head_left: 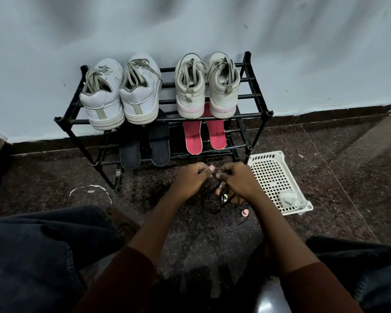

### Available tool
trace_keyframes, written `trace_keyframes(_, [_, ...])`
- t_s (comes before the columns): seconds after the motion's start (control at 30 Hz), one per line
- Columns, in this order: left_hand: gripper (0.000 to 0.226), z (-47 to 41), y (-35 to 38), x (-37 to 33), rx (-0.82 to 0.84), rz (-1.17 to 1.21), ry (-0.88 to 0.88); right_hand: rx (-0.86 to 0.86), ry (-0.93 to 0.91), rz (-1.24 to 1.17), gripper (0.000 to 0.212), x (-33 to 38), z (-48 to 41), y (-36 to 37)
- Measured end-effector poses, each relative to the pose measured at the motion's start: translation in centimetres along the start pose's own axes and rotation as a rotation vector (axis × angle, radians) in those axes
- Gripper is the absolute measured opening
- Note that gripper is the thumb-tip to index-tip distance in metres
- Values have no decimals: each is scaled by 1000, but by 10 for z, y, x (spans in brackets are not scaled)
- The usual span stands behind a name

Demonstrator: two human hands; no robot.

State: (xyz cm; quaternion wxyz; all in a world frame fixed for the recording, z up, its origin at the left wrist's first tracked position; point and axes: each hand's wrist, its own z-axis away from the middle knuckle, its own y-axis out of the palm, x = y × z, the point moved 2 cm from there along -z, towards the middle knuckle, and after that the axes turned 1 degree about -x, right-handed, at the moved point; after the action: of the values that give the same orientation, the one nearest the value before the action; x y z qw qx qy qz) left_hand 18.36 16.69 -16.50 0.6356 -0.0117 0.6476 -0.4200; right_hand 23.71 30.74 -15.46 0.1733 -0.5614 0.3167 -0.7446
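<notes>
My left hand (pixel 191 176) and my right hand (pixel 235 177) are close together over the dark floor, in front of a black shoe rack (pixel 261 102). Each hand pinches part of a thin black cord (pixel 221 205) whose loose end trails on the floor below them. Small charms or beads (pixel 219 190) hang from the cord under my right hand. What exactly lies between the fingertips is too small to tell.
Two pairs of pale sneakers (pixel 122 96) (pixel 207 86) stand on the rack's top shelf. Black insoles (pixel 145 145) and pink insoles (pixel 204 135) lie below. A white perforated basket (pixel 271 175) holding a grey lump lies right. A pink bead (pixel 245 212) and white cord (pixel 89 190) lie on the floor.
</notes>
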Motion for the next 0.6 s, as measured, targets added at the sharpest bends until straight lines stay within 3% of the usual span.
trace_keyframes(0.13, [33,1,-3,-1,-17,5,-7,-28,48,239,17,-15,-4,8])
trace_keyframes(0.3, [26,-1,-14,1,-98,80,9,4,181,267,23,-44,-2,11])
trace_keyframes(0.4, [24,-2,-14,1,-100,66,21,-7,162,84,18,-38,-3,6])
trace_keyframes(0.5, [23,-3,-9,1,-61,33,11,27,46,-218,26,-12,1,3])
trace_keyframes(0.6, [24,-3,-6,-1,-52,29,-5,15,-31,-267,12,7,2,5])
